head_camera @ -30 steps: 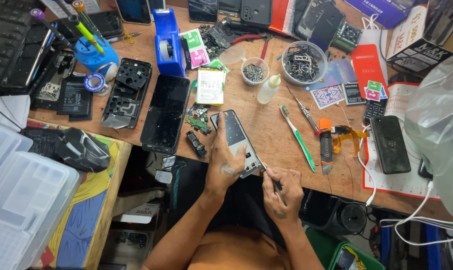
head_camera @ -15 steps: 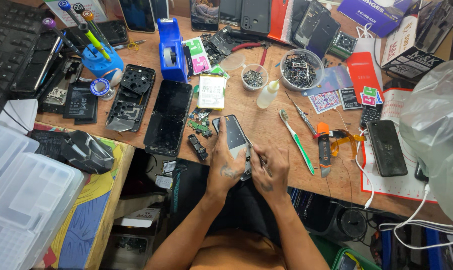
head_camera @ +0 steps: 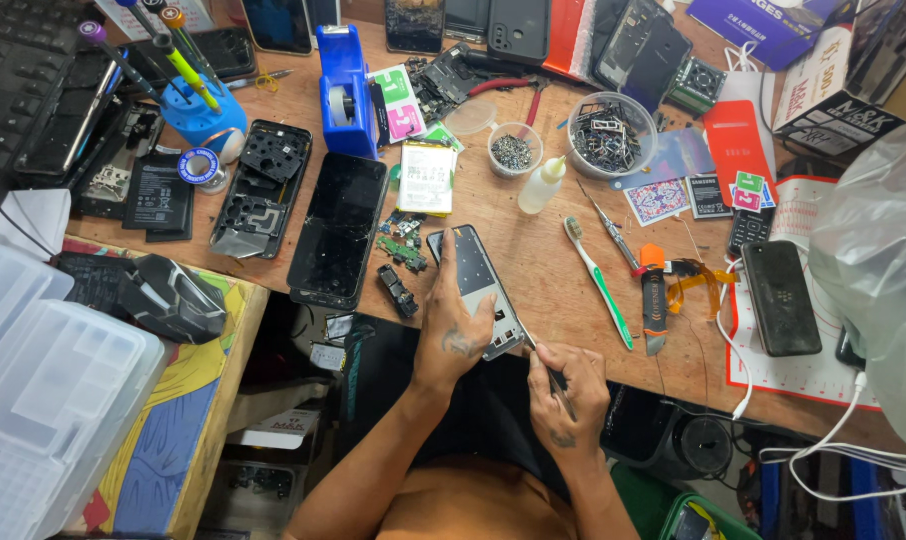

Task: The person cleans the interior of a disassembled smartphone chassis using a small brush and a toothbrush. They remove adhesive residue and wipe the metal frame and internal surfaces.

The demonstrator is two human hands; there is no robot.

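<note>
The head view looks down on a crowded wooden workbench, and near the middle of the frame, at the bench's near edge, lies an opened phone frame, tilted so its top end points up and slightly left. The left hand lies over the lower half of that frame, fingers wrapped along its left side and thumb across it, gripping it and pressing it to the bench. The right hand sits just below and right of the frame, off the bench edge, fingers clenched round a thin metal tool whose tip meets the frame's lower right corner. Left of the frame, a dark phone lies face up, and beside that a stripped phone back shows its inner cut-outs. Between the dark phone and the frame are small green circuit boards. To the right of the frame lie a green-handled toothbrush and an orange-and-black knife, both well apart from the hands. Higher up, towards the centre top, stand a blue tape dispenser, a small clear bowl of screws, a larger clear bowl of metal parts and a little squeeze bottle. At upper left a blue holder carries screwdrivers. At the right edge a black phone rests on a red-and-white mat, and clear plastic boxes fill the lower left corner.
</note>
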